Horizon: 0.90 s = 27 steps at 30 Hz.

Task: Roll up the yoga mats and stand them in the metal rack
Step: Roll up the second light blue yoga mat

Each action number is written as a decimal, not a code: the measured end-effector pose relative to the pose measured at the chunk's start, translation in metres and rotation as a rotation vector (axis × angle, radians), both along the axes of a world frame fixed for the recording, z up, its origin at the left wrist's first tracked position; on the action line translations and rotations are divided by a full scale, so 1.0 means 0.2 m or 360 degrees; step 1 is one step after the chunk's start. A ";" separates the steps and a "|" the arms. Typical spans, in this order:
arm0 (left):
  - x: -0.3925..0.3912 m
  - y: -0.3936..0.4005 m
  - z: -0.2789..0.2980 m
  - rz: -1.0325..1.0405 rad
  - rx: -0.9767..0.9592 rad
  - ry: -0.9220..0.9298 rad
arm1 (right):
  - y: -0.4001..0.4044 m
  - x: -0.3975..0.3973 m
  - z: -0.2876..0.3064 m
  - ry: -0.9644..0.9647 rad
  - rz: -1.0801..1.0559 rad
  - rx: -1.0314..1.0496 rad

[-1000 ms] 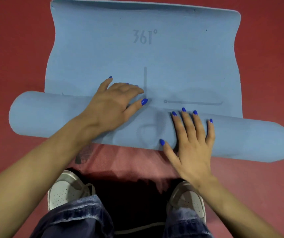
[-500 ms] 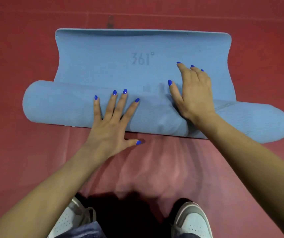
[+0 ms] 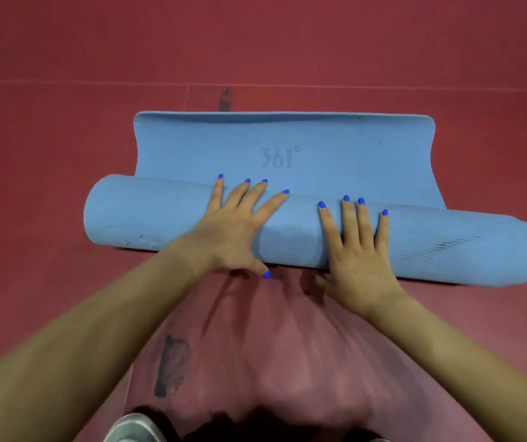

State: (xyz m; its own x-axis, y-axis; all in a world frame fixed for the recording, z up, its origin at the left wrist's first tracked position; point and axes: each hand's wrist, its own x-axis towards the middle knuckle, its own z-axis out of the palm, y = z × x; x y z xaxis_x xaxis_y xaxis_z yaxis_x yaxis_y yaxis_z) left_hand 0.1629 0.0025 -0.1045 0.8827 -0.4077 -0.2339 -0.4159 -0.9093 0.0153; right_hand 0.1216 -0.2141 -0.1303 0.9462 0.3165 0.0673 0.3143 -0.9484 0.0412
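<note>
Both hands flat, fingers spread, gripping nothing: left hand (image 3: 233, 231), right hand (image 3: 356, 250) press blue yoga mat roll (image 3: 447, 247). Risk: right end juts lower right, roll telescoping from uneven push.

Bare forearms; blue-painted nails (both hands (image 3: 359, 250)); grey-white shoe (image 3: 133, 429).

Blue yoga mat (image 3: 287, 148) mostly rolled on red floor (image 3: 64, 59), left hand (image 3: 233, 231) and right hand (image 3: 358, 250) flat on roll

"361°" in faint grey on the flat unrolled part of the blue yoga mat (image 3: 335, 148)
</note>
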 end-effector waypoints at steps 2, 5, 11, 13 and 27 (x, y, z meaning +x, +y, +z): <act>0.03 0.02 0.01 -0.0039 -0.0071 -0.0021 | 0.00 0.11 0.02 0.0128 -0.0045 -0.0122; 0.03 0.01 -0.03 0.0047 -0.0006 -0.0180 | 0.02 0.26 0.09 0.0330 -0.0093 -0.0175; 0.08 0.00 -0.05 0.0186 0.0001 -0.0202 | -0.01 0.43 0.19 0.0662 0.0009 -0.0158; 0.13 -0.01 -0.04 0.0181 0.0093 -0.0246 | 0.00 0.47 0.21 0.0729 -0.0001 -0.0152; 0.06 0.09 -0.03 -0.0149 0.0047 -0.0619 | -0.08 0.31 0.10 0.0119 0.0288 -0.0128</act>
